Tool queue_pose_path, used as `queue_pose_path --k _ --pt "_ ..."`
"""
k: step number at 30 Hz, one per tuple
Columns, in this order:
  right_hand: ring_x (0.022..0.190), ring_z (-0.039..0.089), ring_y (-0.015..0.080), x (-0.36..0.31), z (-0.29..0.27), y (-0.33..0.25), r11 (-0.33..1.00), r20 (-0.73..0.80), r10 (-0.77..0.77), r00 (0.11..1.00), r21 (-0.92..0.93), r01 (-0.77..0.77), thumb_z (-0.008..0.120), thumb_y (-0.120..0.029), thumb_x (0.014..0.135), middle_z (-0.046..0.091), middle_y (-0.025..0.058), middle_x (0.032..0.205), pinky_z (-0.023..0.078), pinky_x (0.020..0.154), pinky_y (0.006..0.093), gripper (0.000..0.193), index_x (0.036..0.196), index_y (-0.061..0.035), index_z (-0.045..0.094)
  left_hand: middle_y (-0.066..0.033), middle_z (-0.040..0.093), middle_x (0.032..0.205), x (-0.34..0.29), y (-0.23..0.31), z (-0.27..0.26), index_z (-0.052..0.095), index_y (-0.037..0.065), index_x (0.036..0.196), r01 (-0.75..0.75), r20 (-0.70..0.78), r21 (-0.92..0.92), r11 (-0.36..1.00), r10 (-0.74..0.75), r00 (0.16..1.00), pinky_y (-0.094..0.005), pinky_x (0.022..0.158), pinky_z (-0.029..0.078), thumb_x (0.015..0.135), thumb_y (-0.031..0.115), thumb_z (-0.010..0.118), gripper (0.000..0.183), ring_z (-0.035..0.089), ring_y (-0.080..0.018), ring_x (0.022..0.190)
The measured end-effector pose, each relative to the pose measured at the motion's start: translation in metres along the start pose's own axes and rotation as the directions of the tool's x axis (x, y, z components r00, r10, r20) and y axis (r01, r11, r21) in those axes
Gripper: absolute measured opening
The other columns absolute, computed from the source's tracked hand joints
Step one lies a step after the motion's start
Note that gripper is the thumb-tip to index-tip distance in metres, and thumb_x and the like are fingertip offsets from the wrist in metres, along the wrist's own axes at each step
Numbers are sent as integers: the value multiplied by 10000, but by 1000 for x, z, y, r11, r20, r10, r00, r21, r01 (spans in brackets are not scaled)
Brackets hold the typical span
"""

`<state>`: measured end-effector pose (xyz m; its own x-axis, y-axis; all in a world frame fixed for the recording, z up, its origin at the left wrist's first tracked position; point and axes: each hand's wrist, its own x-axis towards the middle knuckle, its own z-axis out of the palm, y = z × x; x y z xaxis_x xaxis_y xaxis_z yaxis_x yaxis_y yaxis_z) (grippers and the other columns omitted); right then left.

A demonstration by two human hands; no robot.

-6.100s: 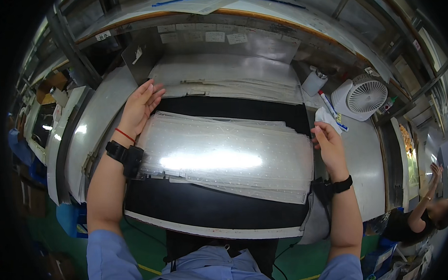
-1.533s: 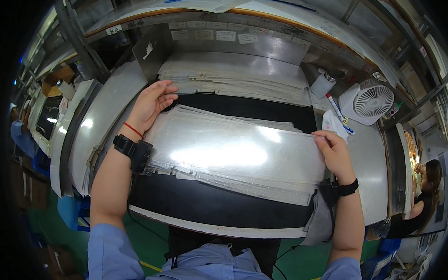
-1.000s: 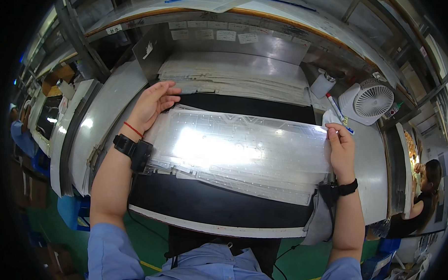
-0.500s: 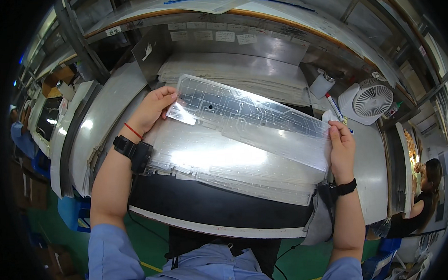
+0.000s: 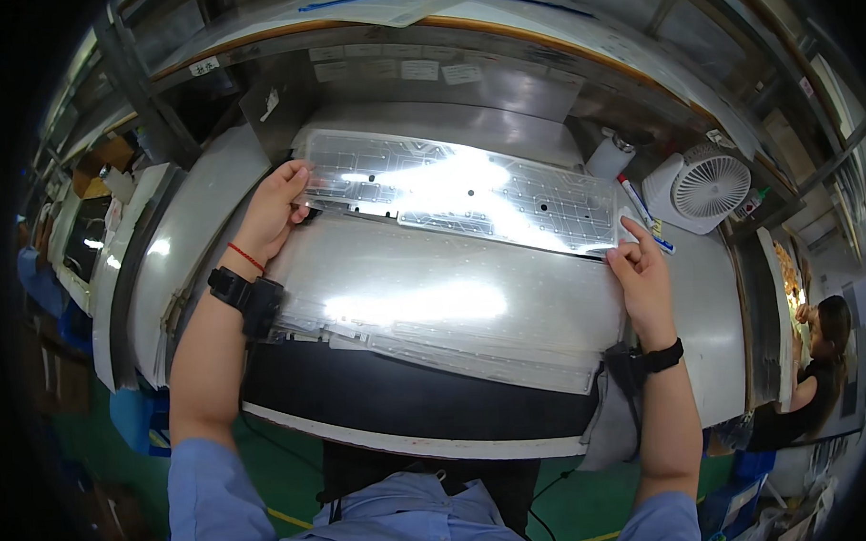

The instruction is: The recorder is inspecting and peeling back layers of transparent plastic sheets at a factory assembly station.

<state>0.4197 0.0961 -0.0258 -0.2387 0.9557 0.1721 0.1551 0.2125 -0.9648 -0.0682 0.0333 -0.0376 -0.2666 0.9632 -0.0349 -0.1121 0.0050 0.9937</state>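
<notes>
A long, clear plastic film sheet printed with circuit lines (image 5: 353, 165) is held up by its two ends, glaring with reflected light. My left hand (image 5: 278, 204) pinches its left end between thumb and fingers. At the right end, my right hand (image 5: 643, 277) grips the lower corner with thumb and forefinger, the other fingers partly curled. Below the raised sheet lies a pile of similar translucent sheets (image 5: 432, 256), with uneven edges toward me. The pile rests on a black mat (image 5: 418, 385) at the front of the bench.
Behind stands a metal back panel (image 5: 503, 101) with paper labels. At the right are a white fan (image 5: 707, 189), a bottle (image 5: 608, 157) and a red-capped marker (image 5: 633, 197). Stacked sheets (image 5: 189, 236) lie at the left. A shelf (image 5: 539, 40) spans overhead; another person (image 5: 818, 371) sits far right.
The held sheet has moved away from me and slightly left, and now lies more level, with stronger glare. Both hands have travelled with it, still gripping its ends.
</notes>
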Motion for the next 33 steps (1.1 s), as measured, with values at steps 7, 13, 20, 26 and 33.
queue_pose_path --k 7,13,20,26,33 --pt "823 549 70 -1 1 -1 996 35 25 999 89 -29 648 -2 849 605 25 887 431 780 194 576 1370 28 406 -56 608 1010 6 -6 -15 509 38 1199 -21 3 -130 991 21 1000 -146 594 450 1007 220 472 267 520 -46 713" --pt "832 556 98 -1 -10 1 967 131 77 988 -252 -42 665 7 819 591 21 906 439 784 211 292 1110 -4 645 -162 580 1191 3 -2 -1 394 -34 1344 -71 -89 -347 935 43 995 -238 874 542 1013 204 441 410 616 -204 1065" --pt "842 571 94 0 -7 0 977 60 -125 990 -167 133 630 6 863 611 22 915 445 781 219 150 1009 2 661 -169 586 1201 0 2 -2 427 -31 1315 -9 -2 -213 977 8 1000 -235 833 542 1013 209 432 386 630 -191 1003" --pt "871 581 99 1 -7 5 991 3 -89 996 -96 89 633 -10 878 612 23 926 450 794 224 151 1027 4 653 -109 622 1129 0 4 -11 489 -8 1280 61 228 -19 998 -55 972 -199 738 508 1019 263 422 381 621 -117 907" --pt "859 582 100 2 -8 8 980 -12 -153 988 -128 150 629 -10 884 609 21 924 455 792 227 139 1020 9 652 -64 635 1086 -5 6 7 496 0 1285 51 100 10 999 -51 994 -194 781 469 1010 267 454 386 577 -77 905"
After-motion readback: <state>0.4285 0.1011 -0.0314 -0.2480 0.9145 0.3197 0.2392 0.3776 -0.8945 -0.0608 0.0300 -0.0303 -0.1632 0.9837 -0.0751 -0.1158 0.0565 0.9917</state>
